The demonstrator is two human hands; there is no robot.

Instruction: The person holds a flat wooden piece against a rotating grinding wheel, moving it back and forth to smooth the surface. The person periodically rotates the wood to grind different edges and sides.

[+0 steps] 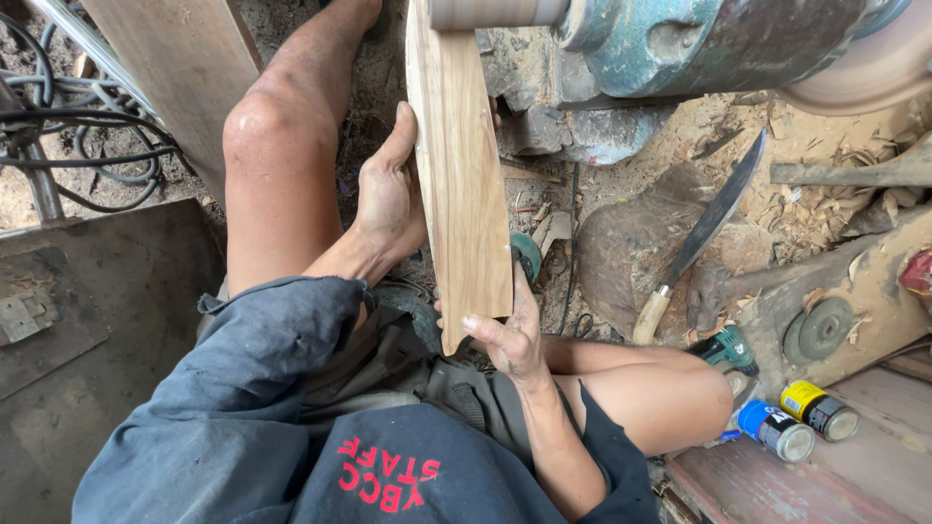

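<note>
A heavy machine point(680, 44) with a rounded, chipped green-painted metal body lies across the top of the view, just beyond the far end of what the hands hold, and a pale belt-wrapped drum point(495, 12) sticks out of its left end. Under it the ground point(825, 209) is packed earth strewn with curled wood shavings and chips. The main piece in hand is a long, flat wooden board point(461, 184), light tan with fine straight grain, smooth on its face, slightly curved along one edge and cut at a slant at its near end; it stands lengthwise away from the person, its far end up against the drum. The left hand point(388, 194) is laid flat along the board's left edge about halfway up, thumb stretched up the wood and fingers hidden behind it, pressing rather than clenching. The right hand point(507, 335) clasps the near end from below, fingers curled round the right corner in a firm grasp. To the right of that grip, well apart, a long dark blade with a pale wooden handle point(704, 228) lies on a dark rounded block of wood. Farther right and nearer the person lie two small cylindrical tins, one blue point(775, 428) and one yellow and black point(820, 409), on reddish planks. To the left of the grips, black cables point(87, 155) loop over the dirt beside a dull grey metal plate point(107, 320).
</note>
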